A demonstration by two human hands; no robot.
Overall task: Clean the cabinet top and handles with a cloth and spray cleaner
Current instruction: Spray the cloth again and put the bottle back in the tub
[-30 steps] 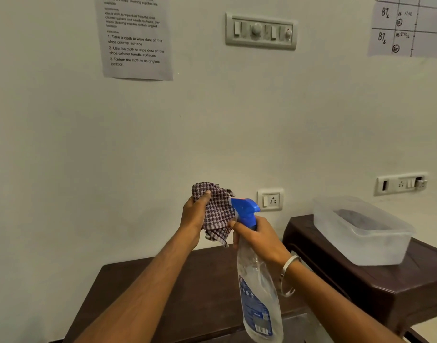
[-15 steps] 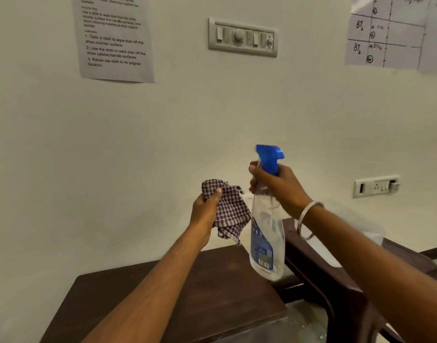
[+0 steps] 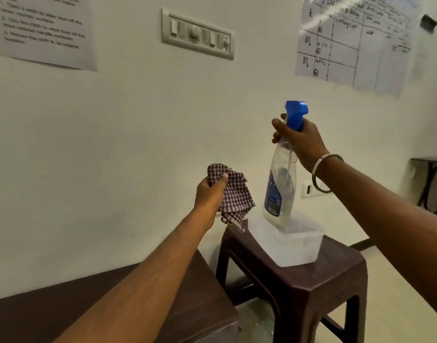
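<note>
Both hands full: left hand [image 3: 210,194] grips cloth [image 3: 233,196], right hand [image 3: 300,142] grips upright spray bottle [image 3: 280,184]; I see cabinet top [image 3: 205,300] below-left, nearer left hand.

The cloth [image 3: 233,194] is woven checked fabric, soft and crumpled. The bottle [image 3: 280,184] is clear glossy plastic with a blue plastic trigger head [image 3: 296,113] and a printed label. The tub [image 3: 294,243] is frosted translucent plastic. The stool [image 3: 311,276] looks like dark brown moulded plastic, faintly shiny. The bangle [image 3: 322,169] is bright metal.
</note>
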